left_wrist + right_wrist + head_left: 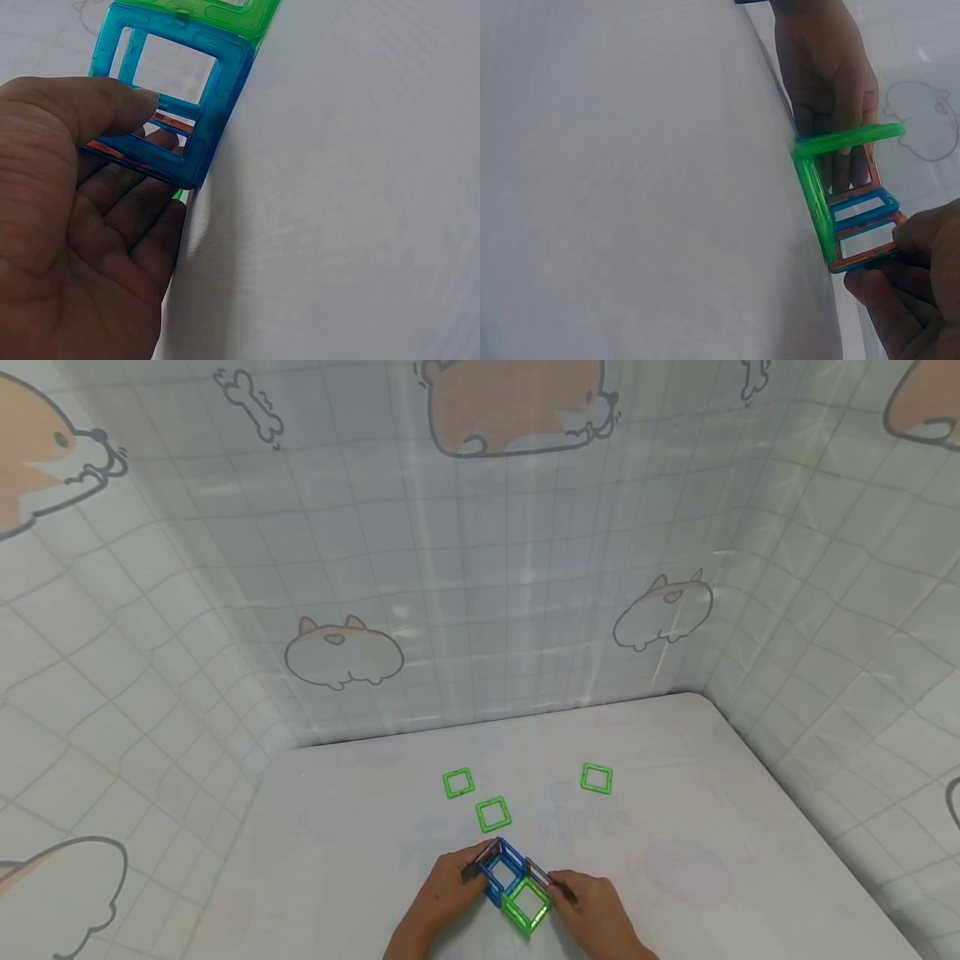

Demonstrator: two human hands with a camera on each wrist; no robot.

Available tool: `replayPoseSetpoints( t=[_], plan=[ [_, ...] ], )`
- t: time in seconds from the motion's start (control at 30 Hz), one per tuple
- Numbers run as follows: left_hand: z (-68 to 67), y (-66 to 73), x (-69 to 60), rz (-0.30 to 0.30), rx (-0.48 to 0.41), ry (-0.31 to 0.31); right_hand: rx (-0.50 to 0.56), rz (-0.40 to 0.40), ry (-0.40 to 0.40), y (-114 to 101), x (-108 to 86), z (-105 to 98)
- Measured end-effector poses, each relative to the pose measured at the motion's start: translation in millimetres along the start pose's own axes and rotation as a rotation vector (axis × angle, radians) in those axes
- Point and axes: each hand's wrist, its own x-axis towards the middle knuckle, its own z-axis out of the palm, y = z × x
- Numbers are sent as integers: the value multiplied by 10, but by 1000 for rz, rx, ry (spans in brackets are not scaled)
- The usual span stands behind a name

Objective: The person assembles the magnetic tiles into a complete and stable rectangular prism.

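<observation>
A small structure of square magnetic tiles sits on the table near its front. Its left part has blue tiles (513,850) standing as walls, and green tiles (514,917) adjoin at the front right. My left hand (446,891) grips the left side; in the left wrist view the thumb presses a blue tile (232,90), with the fingers behind it. An orange-edged tile (838,265) stands at the structure's right side. My right hand (592,910) pinches it between thumb and fingers. In the right wrist view, two green tiles (819,202) meet at a corner.
Beyond the structure lie loose green square tiles: one at the back left (447,786), one nearer the hands (480,818), one to the right (611,781). The white table (345,843) is bordered at the back and sides by grid-patterned curtains (487,568) with dog drawings.
</observation>
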Motion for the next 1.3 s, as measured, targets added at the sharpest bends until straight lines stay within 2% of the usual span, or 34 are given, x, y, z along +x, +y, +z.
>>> replayPoseSetpoints(
  t=[0.27, 0.37, 0.53, 0.67, 0.87, 1.0, 1.17, 1.3],
  plan=[
    [6, -15, 8, 4, -14, 3, 38, 29, -53, 16, -3, 22],
    [19, -28, 12, 7, -15, 4, 81, 36, -55, 69, -11, 15],
    [28, -51, 28, 17, -21, -3, 93, 91, 9, 184, 66, -95],
    [22, -55, 26, 23, -25, -5, 16, 129, 96, 327, 216, -203],
    [12, -51, 24, 29, -8, -3, -189, 96, 176, 584, 449, -297],
    [9, -63, 25, 56, 9, 0, -247, 56, 212, 717, 563, -324],
    [9, -71, 18, 48, 7, 1, -290, 42, 213, 828, 692, -325],
    [4, -55, 11, 35, 2, -3, -304, 74, 185, 844, 761, -335]
  ],
)
